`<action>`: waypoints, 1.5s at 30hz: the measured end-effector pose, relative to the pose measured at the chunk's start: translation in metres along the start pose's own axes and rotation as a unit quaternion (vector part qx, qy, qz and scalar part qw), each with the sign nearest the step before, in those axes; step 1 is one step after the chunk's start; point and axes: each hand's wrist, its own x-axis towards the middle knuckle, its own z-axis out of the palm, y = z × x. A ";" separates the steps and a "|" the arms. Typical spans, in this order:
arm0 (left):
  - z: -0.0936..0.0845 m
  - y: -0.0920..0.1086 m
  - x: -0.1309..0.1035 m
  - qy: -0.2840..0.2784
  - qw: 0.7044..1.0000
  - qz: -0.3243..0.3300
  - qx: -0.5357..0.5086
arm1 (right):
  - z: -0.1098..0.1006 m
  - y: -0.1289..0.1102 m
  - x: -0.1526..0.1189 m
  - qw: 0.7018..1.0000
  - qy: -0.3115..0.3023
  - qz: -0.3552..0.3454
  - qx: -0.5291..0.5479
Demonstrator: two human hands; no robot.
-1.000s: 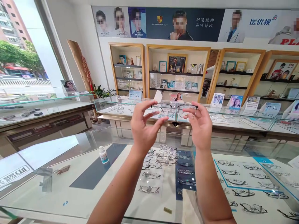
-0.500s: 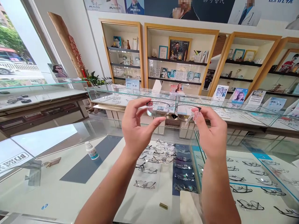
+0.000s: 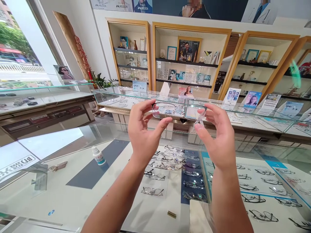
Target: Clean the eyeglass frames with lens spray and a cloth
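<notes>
A pair of eyeglasses (image 3: 180, 106) with a thin dark upper rim and clear lenses is raised in front of me above the glass counter. My left hand (image 3: 145, 132) grips its left end, fingers at the hinge and thumb below the lens. At the other end, my right hand (image 3: 218, 136) holds the frame by the fingers, with the thumb lower and a little apart. A small whitish tag hangs near the right lens. The temples are mostly hidden behind the fingers.
Below lies a glass display counter (image 3: 116, 204) with rows of eyeglasses (image 3: 152, 191). A white bottle (image 3: 98, 156) stands on the left, near a brown tag (image 3: 59, 166). A small brass-coloured piece (image 3: 171, 214) lies near the front. Wooden shelves (image 3: 191, 29) line the back wall.
The eyeglasses have tilted slightly, and their right end has come a little higher. My right thumb has moved down and away from the lens. The view has shifted slightly.
</notes>
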 end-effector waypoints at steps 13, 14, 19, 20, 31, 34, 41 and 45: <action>0.003 0.008 -0.006 0.030 0.998 0.021 0.047 | 0.007 0.007 0.001 1.000 0.009 -0.003 -0.016; 0.003 0.008 -0.006 0.031 0.998 0.028 0.054 | 0.007 0.008 0.001 1.000 0.007 0.002 -0.013; 0.002 0.011 -0.007 0.030 0.996 0.045 0.072 | 0.008 0.009 0.001 1.000 0.003 0.014 -0.018; 0.002 0.012 -0.006 0.030 0.996 0.046 0.072 | 0.008 0.009 0.001 1.000 0.003 0.016 -0.020; 0.000 0.015 -0.006 0.025 0.994 0.049 0.099 | 0.009 0.005 0.002 0.998 0.005 0.063 -0.016; 0.000 0.015 -0.005 0.025 0.992 0.058 0.107 | 0.009 0.006 0.002 0.997 -0.001 0.068 -0.018; 0.003 0.010 -0.004 0.012 0.992 0.062 0.108 | 0.010 0.006 0.001 0.997 0.017 0.050 -0.059; 0.004 0.008 -0.004 0.001 0.993 0.043 0.111 | 0.012 0.005 0.001 0.996 0.035 0.033 -0.074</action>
